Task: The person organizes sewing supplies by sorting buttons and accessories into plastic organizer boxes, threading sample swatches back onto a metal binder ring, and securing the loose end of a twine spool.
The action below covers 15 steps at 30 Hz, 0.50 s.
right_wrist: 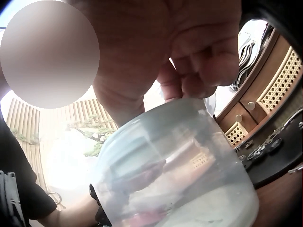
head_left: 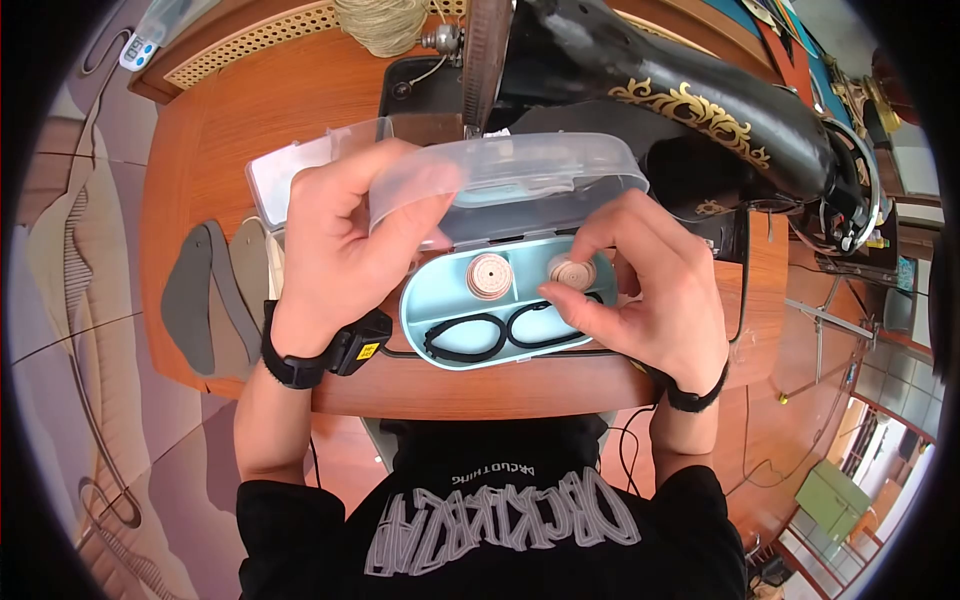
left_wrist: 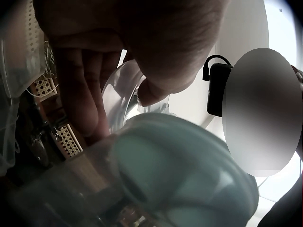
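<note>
A light-blue divided case (head_left: 445, 357) lies on the table with its clear lid (head_left: 520, 150) raised. My left hand (head_left: 345, 235) grips the lid's left end, the thumb on its near side. Inside, a round beige stack (head_left: 490, 276) with a dark centre sits in the back left compartment. My right hand (head_left: 655, 280) reaches into the back right one and pinches a second beige round stack (head_left: 573, 274) between thumb and forefinger. Two black loops (head_left: 465, 338) lie along the front compartments. In the right wrist view the clear lid (right_wrist: 189, 161) fills the foreground below the hand.
A black sewing machine (head_left: 690, 110) with gold ornament stands behind the case. Behind my left hand is a clear box (head_left: 268, 185). Grey flat pieces (head_left: 190, 300) lie at the table's left edge. A ball of twine (head_left: 380, 25) sits at the back.
</note>
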Motion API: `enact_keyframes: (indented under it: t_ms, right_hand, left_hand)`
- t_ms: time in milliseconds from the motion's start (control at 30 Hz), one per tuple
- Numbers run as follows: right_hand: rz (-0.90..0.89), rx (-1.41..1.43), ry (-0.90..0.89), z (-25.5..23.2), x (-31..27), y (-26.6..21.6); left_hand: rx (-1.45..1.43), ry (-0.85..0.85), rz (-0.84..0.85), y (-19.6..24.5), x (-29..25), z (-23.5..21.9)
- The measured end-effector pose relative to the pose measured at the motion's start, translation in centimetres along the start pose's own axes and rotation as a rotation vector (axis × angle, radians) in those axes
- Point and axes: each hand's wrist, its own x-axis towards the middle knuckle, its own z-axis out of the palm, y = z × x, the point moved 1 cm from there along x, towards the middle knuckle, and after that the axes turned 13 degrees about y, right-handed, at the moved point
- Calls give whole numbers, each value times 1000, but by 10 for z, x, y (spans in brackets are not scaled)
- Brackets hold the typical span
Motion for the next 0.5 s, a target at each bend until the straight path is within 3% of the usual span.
enact_keyframes:
  t_ms: [233, 333, 500]
  right_hand:
    - [-24, 91, -95, -8, 4, -6]
    - [107, 154, -192, -13, 3, -5]
    - [-55, 310, -169, -16, 2, 9]
  left_hand:
    - [-20, 8, 38, 0, -2, 2]
    - [-18, 5, 50, -1, -1, 3]
    - [-35, 36, 13, 0, -2, 4]
